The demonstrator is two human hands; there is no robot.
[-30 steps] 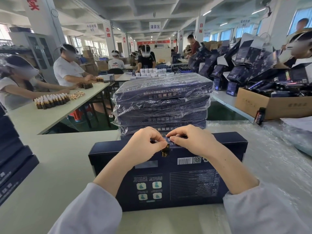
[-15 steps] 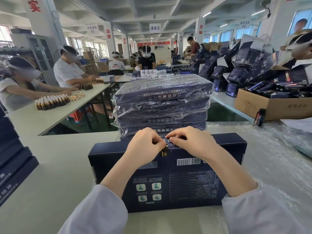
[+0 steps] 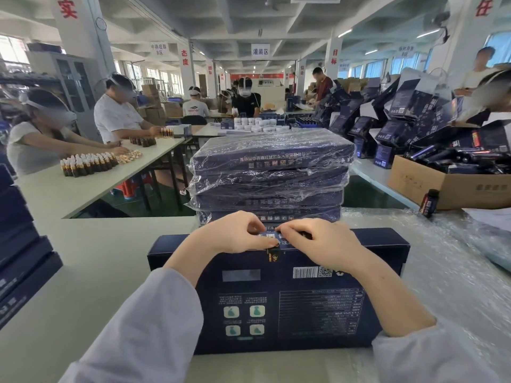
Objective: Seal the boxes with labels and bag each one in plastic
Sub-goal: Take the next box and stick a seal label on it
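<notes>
On pale green tabletop (image 3: 91, 266), directly ahead: flat dark-navy cardboard box (image 3: 276, 305), lying printed back face up, barcode near far edge. At middle of far edge: small dark label with gold print (image 3: 273, 255), folded over rim. Left hand (image 3: 235, 233): fingers curled, thumb and forefinger pinching label from left. Right hand (image 3: 320, 244): fingers curled, pinching same label from right. Just behind box: stack of navy boxes bagged in clear crinkled plastic (image 3: 273, 172). Clear plastic sheeting (image 3: 442, 266) spread over table at right.
</notes>
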